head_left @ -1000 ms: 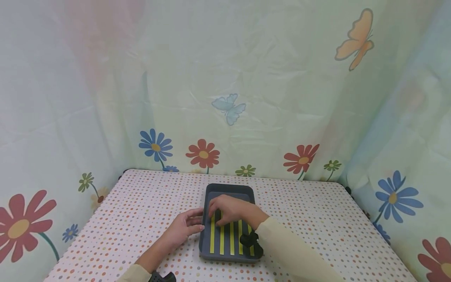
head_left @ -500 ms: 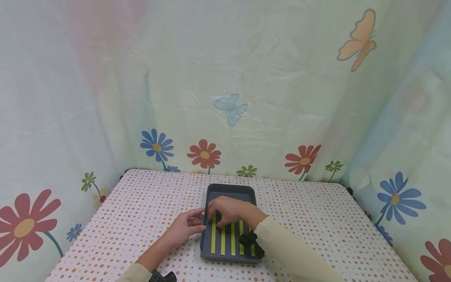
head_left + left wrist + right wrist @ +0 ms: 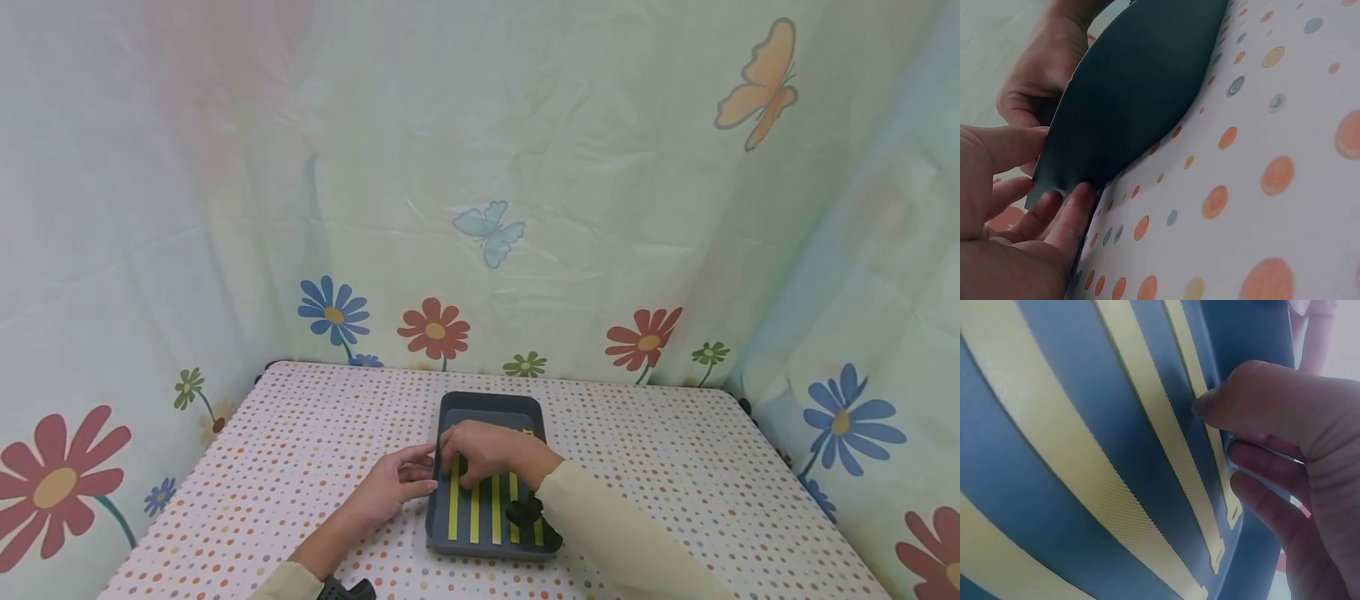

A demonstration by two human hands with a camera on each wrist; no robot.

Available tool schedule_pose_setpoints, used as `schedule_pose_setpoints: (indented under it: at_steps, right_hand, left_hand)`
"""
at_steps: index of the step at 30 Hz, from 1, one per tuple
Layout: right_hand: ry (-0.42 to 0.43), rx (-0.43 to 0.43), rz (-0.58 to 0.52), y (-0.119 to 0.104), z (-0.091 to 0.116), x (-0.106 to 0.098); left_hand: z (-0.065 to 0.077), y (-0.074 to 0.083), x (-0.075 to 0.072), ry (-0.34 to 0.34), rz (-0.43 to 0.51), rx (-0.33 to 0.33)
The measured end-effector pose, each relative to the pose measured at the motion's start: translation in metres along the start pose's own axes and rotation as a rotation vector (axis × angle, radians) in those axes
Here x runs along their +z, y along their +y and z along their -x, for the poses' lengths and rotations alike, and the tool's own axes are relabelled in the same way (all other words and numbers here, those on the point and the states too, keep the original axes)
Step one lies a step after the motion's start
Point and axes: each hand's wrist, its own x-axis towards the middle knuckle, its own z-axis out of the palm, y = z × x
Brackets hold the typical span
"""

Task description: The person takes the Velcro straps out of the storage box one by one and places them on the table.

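Note:
A dark grey rectangular tray (image 3: pixel 480 552) lies on the table. Several flat yellow straps (image 3: pixel 475 517) run lengthwise along its floor, side by side; the right wrist view shows ribbed surfaces and slotted ends. My right hand (image 3: pixel 483 450) reaches into the tray and pinches the leftmost yellow strap (image 3: pixel 1219 469), thumb on one side and curled fingers by the tray wall on the other. That strap lies along the floor. My left hand (image 3: pixel 390 483) is at the tray's left side, fingers extended, fingertips touching the outer wall and rim.
A white table cover with coloured dots (image 3: pixel 337 450) spreads around the tray. Behind it and at both sides hangs a curtain (image 3: pixel 585 250) printed with flowers and butterflies. A black wrist camera (image 3: pixel 528 511) on the right arm overlaps the tray's near right corner.
My right hand has shifted slightly left over the leftmost strap, its thumb and fingers nearer together. My left hand stays at the tray's side.

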Motion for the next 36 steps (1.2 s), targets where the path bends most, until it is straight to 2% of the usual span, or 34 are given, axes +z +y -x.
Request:
schedule_pose_setpoints:
  at_steps: [12, 23, 36]
  right_hand:
    - [-0.037, -0.051, 0.044, -0.0056, -0.0027, -0.0050]
    - [-0.043, -0.087, 0.073, 0.0004, -0.0027, -0.0043]
    - [-0.066, -0.092, 0.103, -0.0008, -0.0026, -0.0055]
  left_hand:
    - [-0.0008, -0.0032, -0.0021, -0.006, -0.001, 0.005]
    - [-0.0031, -0.0030, -0.0015, -0.005, -0.044, 0.004]
    - [-0.0035, -0.0024, -0.0011, 0.003, -0.045, -0.004]
